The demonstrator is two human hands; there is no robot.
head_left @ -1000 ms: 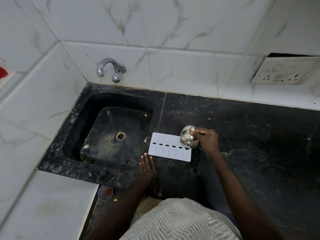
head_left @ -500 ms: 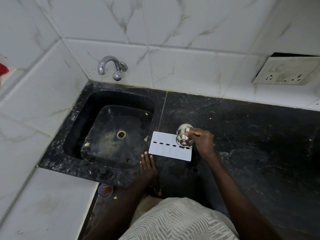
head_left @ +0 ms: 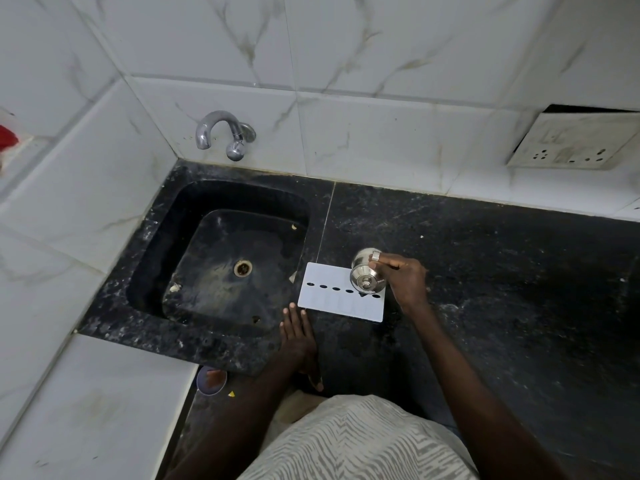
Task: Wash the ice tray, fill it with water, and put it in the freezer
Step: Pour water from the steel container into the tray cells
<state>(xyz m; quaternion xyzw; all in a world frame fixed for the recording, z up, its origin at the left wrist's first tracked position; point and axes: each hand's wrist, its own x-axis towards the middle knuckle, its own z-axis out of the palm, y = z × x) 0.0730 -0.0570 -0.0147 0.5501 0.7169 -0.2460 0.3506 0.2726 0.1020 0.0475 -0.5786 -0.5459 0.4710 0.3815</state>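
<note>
White rectangular plastic ice tray (head_left: 332, 303): flat on black stone worktop (head_left: 485, 271), beside black sink (head_left: 162, 244). Right hand (head_left: 405, 277): grips round steel vessel (head_left: 363, 271) tilted over tray's right end. Left hand (head_left: 298, 332): flat on worktop, fingers straight

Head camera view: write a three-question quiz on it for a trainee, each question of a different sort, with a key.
1. True or false: the ice tray lies inside the sink.
2. Fill in: the left hand rests flat on the black ___.
3. The steel cup, tilted above the tray, is gripped by: A the left hand, B the right hand, C neither.
Key: 1 false, it lies on the counter beside the sink; 2 counter; 3 B.
</note>
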